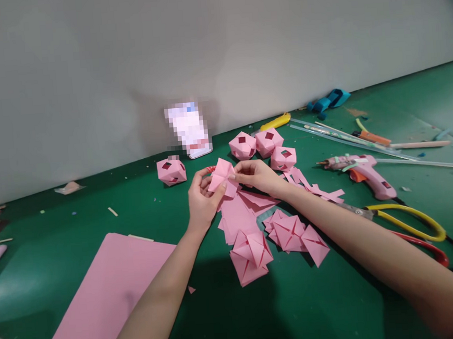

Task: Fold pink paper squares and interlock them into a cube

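Both hands, left hand and right hand, are pinching a folded pink paper piece mid-desk, likely creasing it; careful alignment seems next.

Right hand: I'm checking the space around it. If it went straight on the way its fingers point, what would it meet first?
The right hand points leftward, so first the folded pink paper piece it pinches, then the left hand just behind.

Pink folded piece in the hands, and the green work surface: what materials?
Pink folded piece: thin matte paper, judging by its sharp creases and flat colour; the left hand and right hand pinch it between their fingers. Green work surface: looks like a smooth mat or coated board with a soft sheen; which one cannot be told.
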`<control>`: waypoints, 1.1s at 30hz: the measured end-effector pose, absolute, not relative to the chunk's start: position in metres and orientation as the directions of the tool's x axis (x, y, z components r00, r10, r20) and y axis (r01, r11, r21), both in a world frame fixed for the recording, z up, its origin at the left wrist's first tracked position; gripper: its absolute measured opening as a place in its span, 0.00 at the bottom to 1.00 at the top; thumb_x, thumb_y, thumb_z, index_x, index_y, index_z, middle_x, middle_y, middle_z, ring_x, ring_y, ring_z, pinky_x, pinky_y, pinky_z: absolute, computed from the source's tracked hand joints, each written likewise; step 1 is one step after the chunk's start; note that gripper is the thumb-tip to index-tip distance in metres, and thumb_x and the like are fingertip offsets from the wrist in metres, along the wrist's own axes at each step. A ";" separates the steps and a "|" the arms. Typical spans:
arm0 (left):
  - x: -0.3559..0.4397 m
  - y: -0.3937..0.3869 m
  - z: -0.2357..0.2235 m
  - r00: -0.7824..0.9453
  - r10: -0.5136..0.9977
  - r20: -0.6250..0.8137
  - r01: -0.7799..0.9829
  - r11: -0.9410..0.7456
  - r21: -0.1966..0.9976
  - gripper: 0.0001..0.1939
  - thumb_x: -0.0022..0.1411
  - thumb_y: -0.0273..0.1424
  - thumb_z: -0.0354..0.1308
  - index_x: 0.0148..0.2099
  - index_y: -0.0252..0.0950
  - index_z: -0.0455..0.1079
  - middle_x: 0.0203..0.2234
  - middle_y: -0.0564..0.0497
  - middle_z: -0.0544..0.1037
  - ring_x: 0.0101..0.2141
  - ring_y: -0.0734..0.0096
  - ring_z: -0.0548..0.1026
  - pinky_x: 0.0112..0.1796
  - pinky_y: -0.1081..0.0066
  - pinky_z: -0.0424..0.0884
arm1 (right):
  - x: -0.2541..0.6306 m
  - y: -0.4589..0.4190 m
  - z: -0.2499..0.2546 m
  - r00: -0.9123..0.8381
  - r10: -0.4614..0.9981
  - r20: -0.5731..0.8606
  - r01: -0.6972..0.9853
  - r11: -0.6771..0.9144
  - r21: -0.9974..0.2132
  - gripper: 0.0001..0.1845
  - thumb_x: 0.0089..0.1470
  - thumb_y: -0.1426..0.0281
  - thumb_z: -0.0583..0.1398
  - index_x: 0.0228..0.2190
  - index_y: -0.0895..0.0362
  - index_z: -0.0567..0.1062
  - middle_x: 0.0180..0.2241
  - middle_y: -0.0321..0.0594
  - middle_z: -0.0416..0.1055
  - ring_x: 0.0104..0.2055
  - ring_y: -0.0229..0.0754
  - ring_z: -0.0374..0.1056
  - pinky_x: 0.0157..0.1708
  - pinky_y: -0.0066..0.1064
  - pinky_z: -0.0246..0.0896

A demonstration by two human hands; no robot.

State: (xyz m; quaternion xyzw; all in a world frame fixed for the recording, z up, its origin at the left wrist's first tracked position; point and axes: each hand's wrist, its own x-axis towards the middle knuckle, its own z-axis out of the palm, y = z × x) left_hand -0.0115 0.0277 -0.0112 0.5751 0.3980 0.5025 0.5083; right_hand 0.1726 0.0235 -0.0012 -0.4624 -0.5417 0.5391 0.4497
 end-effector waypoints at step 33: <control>-0.010 0.023 -0.001 0.099 0.976 0.193 0.117 -0.204 0.972 0.22 0.52 0.33 0.68 0.47 0.36 0.66 0.26 0.54 0.77 0.23 0.74 0.73 0.25 0.75 0.68 | 0.169 0.020 0.004 -0.163 0.986 0.042 -0.010 0.041 -0.999 0.19 0.48 0.54 0.67 0.29 0.59 0.75 0.23 0.32 0.66 0.22 0.31 0.57 0.22 0.26 0.52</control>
